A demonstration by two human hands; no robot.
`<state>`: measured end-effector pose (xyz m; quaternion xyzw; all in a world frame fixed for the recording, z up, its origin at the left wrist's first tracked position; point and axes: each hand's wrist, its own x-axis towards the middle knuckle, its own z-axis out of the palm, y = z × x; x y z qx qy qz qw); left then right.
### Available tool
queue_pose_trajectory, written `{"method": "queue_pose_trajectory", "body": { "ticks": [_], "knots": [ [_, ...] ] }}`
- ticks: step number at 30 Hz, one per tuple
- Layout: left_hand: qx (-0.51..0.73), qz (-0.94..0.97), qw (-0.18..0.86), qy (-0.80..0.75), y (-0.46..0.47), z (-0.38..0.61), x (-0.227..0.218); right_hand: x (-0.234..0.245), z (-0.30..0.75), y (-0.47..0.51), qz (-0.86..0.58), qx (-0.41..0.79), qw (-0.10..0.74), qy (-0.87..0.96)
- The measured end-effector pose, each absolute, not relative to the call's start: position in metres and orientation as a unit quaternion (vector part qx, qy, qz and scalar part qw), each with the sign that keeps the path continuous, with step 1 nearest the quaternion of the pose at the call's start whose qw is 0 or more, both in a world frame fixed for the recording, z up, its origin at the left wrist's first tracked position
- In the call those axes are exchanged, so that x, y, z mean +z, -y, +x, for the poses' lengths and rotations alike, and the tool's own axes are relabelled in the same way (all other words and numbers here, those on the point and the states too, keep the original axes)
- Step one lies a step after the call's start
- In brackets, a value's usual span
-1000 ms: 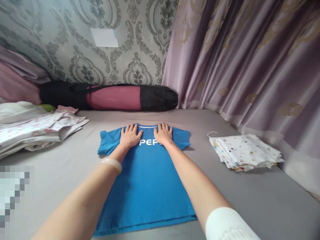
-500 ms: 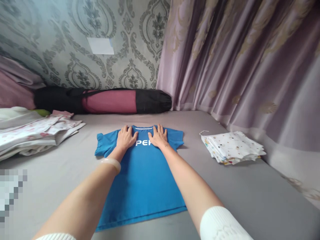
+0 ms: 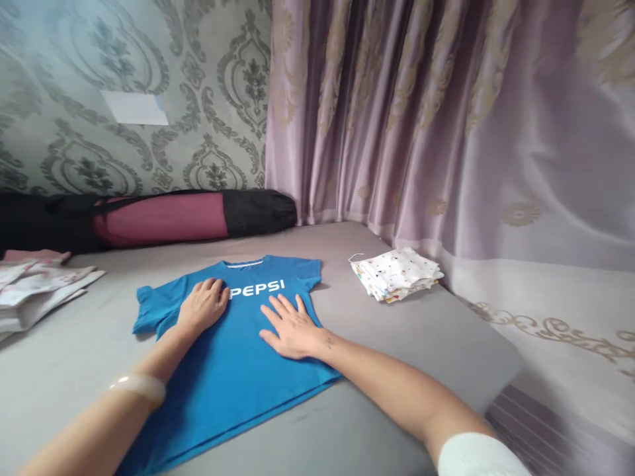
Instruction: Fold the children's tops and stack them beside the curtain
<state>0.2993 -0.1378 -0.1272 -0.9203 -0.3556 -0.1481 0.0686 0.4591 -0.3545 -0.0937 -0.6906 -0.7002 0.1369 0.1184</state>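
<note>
A blue T-shirt [image 3: 233, 357] with white PEPSI lettering lies spread flat on the grey bed sheet [image 3: 377, 370], its neckline pointing away from me. My left hand [image 3: 204, 304] rests on the shirt's upper left chest, fingers loosely extended and just covering the left end of the lettering. Lower down, near the shirt's right side, my right hand [image 3: 290, 325] lies palm down with its fingers spread. Neither hand grips any cloth. A pale bangle [image 3: 139, 389] circles my left wrist.
A folded stack of white printed cloths [image 3: 397, 272] sits right of the shirt. Other folded fabrics [image 3: 40, 291] lie at the left edge. Along the wall rests a long black and maroon bag [image 3: 163, 218]. Purple curtains [image 3: 397, 132] hang along the bed's right side.
My right hand has slid from beside the collar down toward the shirt's right side, uncovering the full lettering. My left hand stays on the upper chest. The view has turned right.
</note>
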Motion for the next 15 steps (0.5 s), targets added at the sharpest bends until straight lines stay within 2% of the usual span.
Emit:
{"method": "queue_pose_trajectory", "body": {
  "ticks": [5, 9, 15],
  "knots": [
    [-0.221, -0.934, 0.067, 0.271, 0.163, 0.243, -0.148, -0.086, 0.472, 0.4, -0.665, 0.159, 0.114, 0.72],
    [-0.204, -0.969, 0.089, 0.11, 0.195, 0.186, -0.163, -0.081, 0.481, 0.422, -0.659, 0.169, 0.126, 0.722],
    [-0.202, -0.961, 0.138, 0.133, 0.238, 0.154, -0.194, -0.078, 0.483, 0.432, -0.668, 0.173, 0.144, 0.709]
  ]
}}
